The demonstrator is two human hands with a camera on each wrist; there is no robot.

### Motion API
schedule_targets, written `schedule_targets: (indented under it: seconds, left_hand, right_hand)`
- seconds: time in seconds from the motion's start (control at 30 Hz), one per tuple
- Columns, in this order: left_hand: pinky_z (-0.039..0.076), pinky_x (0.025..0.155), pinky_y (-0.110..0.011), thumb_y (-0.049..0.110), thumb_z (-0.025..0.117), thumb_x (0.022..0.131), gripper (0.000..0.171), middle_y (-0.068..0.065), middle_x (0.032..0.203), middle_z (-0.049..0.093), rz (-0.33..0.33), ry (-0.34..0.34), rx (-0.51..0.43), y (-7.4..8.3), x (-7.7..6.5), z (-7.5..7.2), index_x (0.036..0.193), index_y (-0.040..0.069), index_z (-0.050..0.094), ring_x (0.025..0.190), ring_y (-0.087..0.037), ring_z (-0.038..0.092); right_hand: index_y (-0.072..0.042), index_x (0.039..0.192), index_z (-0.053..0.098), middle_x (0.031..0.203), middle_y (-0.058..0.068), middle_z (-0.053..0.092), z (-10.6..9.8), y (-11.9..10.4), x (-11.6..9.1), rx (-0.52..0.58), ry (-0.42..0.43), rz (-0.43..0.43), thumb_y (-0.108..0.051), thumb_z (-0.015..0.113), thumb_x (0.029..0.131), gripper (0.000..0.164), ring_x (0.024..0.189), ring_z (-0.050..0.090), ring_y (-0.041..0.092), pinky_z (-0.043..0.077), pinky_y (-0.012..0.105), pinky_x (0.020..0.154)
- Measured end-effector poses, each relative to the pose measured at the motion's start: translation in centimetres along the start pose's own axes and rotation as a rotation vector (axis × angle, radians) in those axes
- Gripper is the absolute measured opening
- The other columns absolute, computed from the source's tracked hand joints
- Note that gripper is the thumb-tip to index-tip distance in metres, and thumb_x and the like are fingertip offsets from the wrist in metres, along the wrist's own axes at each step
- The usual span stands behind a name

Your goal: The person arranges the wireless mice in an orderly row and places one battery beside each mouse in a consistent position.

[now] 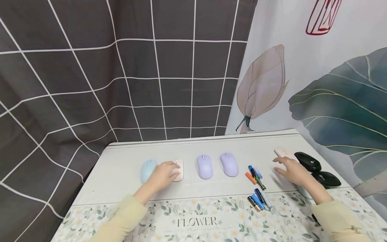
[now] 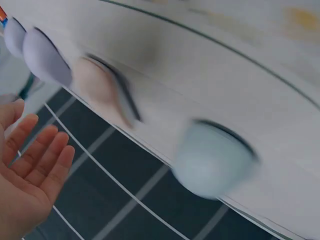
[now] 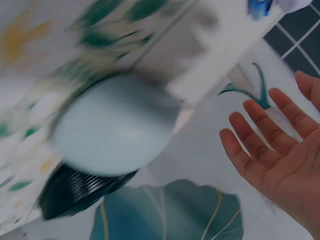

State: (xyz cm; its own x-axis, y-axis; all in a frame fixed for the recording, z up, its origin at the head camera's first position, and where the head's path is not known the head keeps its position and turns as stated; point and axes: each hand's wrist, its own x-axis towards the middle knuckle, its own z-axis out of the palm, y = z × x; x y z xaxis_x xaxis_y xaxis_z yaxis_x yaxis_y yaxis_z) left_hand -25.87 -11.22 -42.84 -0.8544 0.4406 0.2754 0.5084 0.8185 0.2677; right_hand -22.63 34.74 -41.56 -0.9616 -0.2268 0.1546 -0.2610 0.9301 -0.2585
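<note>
My left hand point(image 1: 161, 174) hovers between a light blue mouse point(image 1: 148, 170) and a pink mouse point(image 1: 180, 171), its fingertips over the pink one's edge. In the left wrist view that hand point(image 2: 30, 175) has loosely bent fingers, holds nothing and is apart from the blurred mice. At the right, my right hand point(image 1: 293, 171) is spread just left of two black mice point(image 1: 307, 162), in front of another pink mouse point(image 1: 282, 152). Its palm shows bare in the right wrist view. Partly hidden below the right wrist lies a pale blue mouse point(image 3: 117, 125).
Two purple mice point(image 1: 205, 167) stand side by side mid-table. Right of them lie two small groups of coloured cylinders point(image 1: 255, 176) that look like batteries. A flowered mat point(image 1: 196, 232) covers the front of the white table point(image 1: 121, 188). Curtains hang behind and at the sides.
</note>
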Motion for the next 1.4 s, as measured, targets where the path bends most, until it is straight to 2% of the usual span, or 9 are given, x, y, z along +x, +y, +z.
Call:
schedule_targets:
  seconds: [0.13,0.27,0.37,0.53,0.67,0.87,1.07,1.23,1.4]
  left_hand:
    - [0.054,0.090,-0.045,0.021,0.067,0.086,0.023,-0.011,0.106,0.069,-0.094,0.045,0.015,-2.2,-1.8,-1.2,0.105,0.008,0.068,0.103,-0.029,0.065]
    - [0.052,0.090,-0.048,0.018,0.068,0.085,0.024,-0.013,0.109,0.067,-0.106,0.088,0.039,-4.2,-2.9,-1.9,0.106,0.007,0.067,0.105,-0.032,0.062]
    - [0.047,0.097,-0.051,0.019,0.065,0.087,0.029,-0.016,0.118,0.062,-0.114,0.049,0.008,-5.9,-3.5,-2.2,0.113,0.007,0.064,0.115,-0.036,0.057]
    - [0.039,0.105,-0.055,0.016,0.050,0.096,0.032,-0.020,0.130,0.055,-0.162,-0.011,-0.076,-8.7,-4.4,-2.7,0.125,0.005,0.057,0.124,-0.039,0.049]
    - [0.039,0.104,-0.055,0.008,0.044,0.097,0.033,-0.021,0.131,0.054,-0.189,-0.021,-0.061,-10.3,-5.1,-3.3,0.128,0.003,0.054,0.123,-0.041,0.049]
    - [0.038,0.103,-0.057,0.010,0.044,0.096,0.035,-0.023,0.132,0.052,-0.221,-0.097,-0.037,-11.8,-5.6,-3.4,0.129,0.005,0.054,0.124,-0.043,0.047]
    - [0.036,0.105,-0.058,0.018,0.050,0.095,0.038,-0.021,0.133,0.053,-0.224,-0.117,-0.103,-12.5,-5.7,-3.0,0.132,0.008,0.052,0.125,-0.042,0.047]
    - [0.035,0.106,-0.057,0.018,0.055,0.092,0.043,-0.020,0.134,0.052,-0.150,-0.127,-0.142,-12.1,-5.1,-3.2,0.134,0.009,0.051,0.126,-0.041,0.046]
    - [0.035,0.105,-0.058,0.013,0.058,0.088,0.038,-0.024,0.134,0.051,-0.109,-0.156,-0.139,-11.8,-4.2,-3.5,0.126,0.006,0.057,0.125,-0.043,0.046]
  right_hand:
    - [0.007,0.112,0.058,0.109,0.034,0.056,-0.2,1.4,-1.2,-0.035,-0.023,0.085,-0.013,0.064,0.086,0.034,0.096,0.055,0.050,0.049,0.056,0.074]
    - [0.008,0.111,0.057,0.112,0.038,0.050,-0.1,3.0,-2.3,-0.055,-0.045,0.146,-0.013,0.062,0.086,0.033,0.098,0.047,0.058,0.045,0.062,0.072]
    - [0.007,0.112,0.056,0.113,0.040,0.045,0.0,4.1,-2.9,-0.052,-0.048,0.161,-0.012,0.062,0.086,0.033,0.099,0.040,0.064,0.044,0.063,0.067]
    - [0.007,0.112,0.055,0.115,0.042,0.043,0.5,5.4,-3.4,-0.034,-0.043,0.120,-0.009,0.065,0.083,0.034,0.102,0.037,0.064,0.041,0.067,0.069]
    - [0.005,0.112,0.056,0.113,0.040,0.045,1.2,6.3,-3.6,-0.031,-0.022,0.069,-0.008,0.067,0.082,0.035,0.102,0.041,0.059,0.037,0.070,0.076]
    - [0.002,0.113,0.056,0.112,0.037,0.048,1.7,7.8,-3.9,-0.023,0.005,-0.018,-0.012,0.069,0.081,0.038,0.102,0.045,0.054,0.034,0.068,0.078]
    - [0.007,0.119,0.053,0.124,0.040,0.041,0.5,7.8,-3.7,0.051,-0.141,-0.003,-0.013,0.073,0.078,0.049,0.111,0.037,0.059,0.029,0.071,0.084]
    - [0.011,0.120,0.049,0.124,0.041,0.040,-0.5,8.2,-3.3,0.074,-0.232,-0.024,-0.014,0.075,0.075,0.058,0.111,0.037,0.061,0.039,0.069,0.082]
    - [0.012,0.131,0.038,0.130,0.044,0.028,-1.4,8.2,-2.2,0.139,-0.426,0.020,-0.015,0.079,0.071,0.078,0.116,0.029,0.064,0.040,0.068,0.085]
